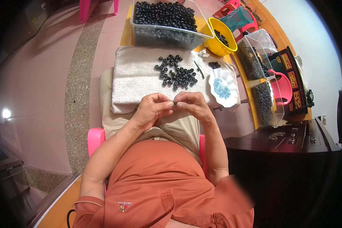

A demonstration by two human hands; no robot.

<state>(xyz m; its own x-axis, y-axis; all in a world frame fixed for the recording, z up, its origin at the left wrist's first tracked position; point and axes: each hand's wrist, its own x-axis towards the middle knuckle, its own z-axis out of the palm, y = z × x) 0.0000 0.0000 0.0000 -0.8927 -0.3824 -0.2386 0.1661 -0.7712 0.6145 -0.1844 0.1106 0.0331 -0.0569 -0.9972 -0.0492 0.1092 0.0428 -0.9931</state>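
My left hand [152,109] and my right hand [194,106] meet above my lap, at the near edge of a white towel [131,76]. Between their pinched fingertips is a small black piece [174,103], mostly covered by the fingers. Just beyond lie loose black ring-shaped pieces [183,77] with holes in them. A thin black tool [198,70] rests to their right, beside a small heap of dark pieces [214,65]. At the towel's right edge sits a white scalloped dish [231,100] with tiny light-blue bits [220,89] in it.
Past the towel stands a clear plastic box [167,41] full of black pieces, with a yellow tub [216,47] on its right. More clear bins [278,114] and a pink basket [283,85] are at the right, near a dark wooden cabinet [254,141].
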